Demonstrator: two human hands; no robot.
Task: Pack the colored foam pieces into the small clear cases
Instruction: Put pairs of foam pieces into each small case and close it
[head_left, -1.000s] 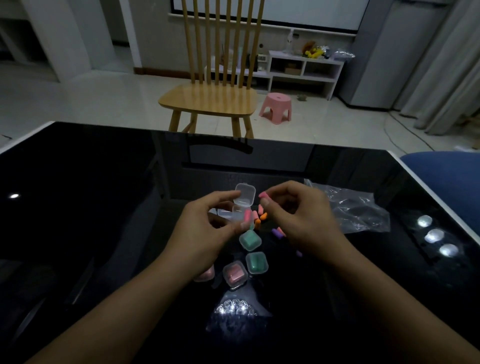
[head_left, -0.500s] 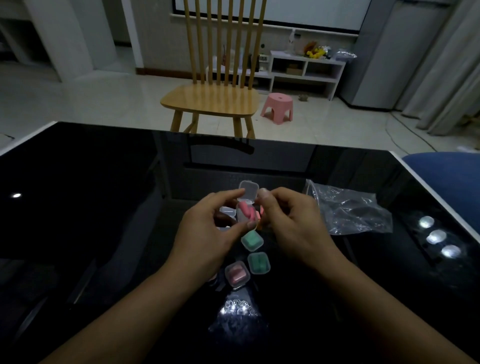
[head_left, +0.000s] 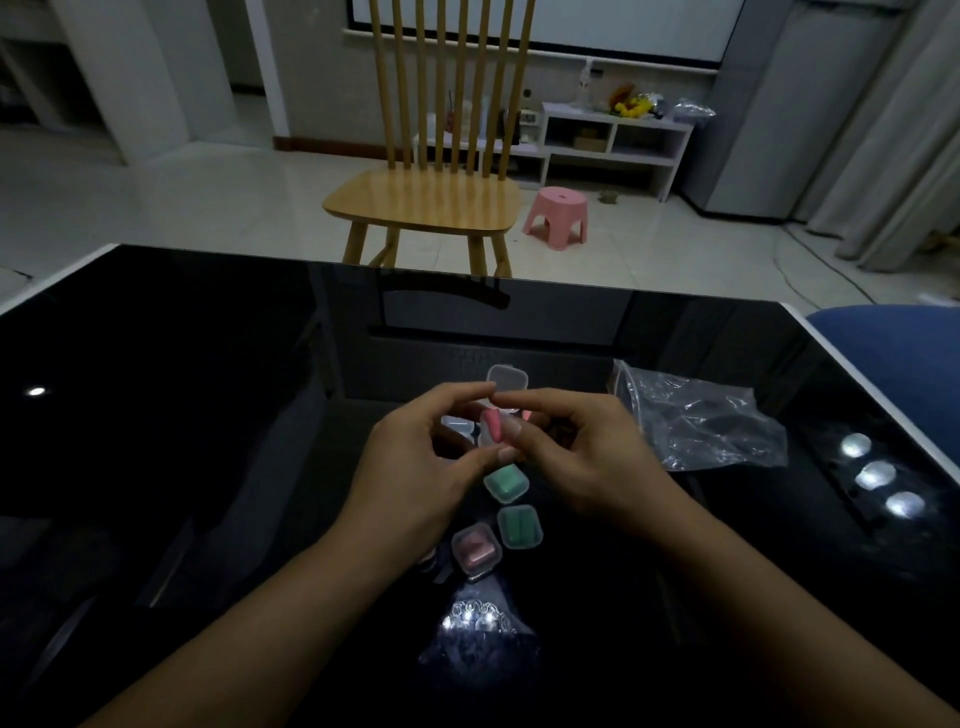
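Both hands meet over the middle of the black glossy table (head_left: 182, 415). The left hand (head_left: 415, 467) has thumb and forefinger curled round a small clear case (head_left: 506, 387), its lid flipped up at about 12 o'clock. The right hand (head_left: 582, 452) pinches a pink foam piece (head_left: 492, 427) between thumb and forefinger, and the piece stands nearly upright at the case's opening, touching it as far as can be told. Whether it's actually seated inside is hard to say, fingers block that.

Just below the hands, toward 6 o'clock, sit three filled cases: a green-filled case (head_left: 506, 482) right under the fingertips, another green case (head_left: 519, 526) just behind it toward the viewer, and a pink-filled case (head_left: 475, 551) beside that one at its 8 o'clock. An empty-looking clear case (head_left: 457, 428) peeks out between the left fingers.

At 3 o'clock from the hands lies a crumpled plastic bag (head_left: 701, 426). A wooden chair (head_left: 431, 197) stands past the table's far edge at 12 o'clock, with a pink stool (head_left: 556, 215) to its right.
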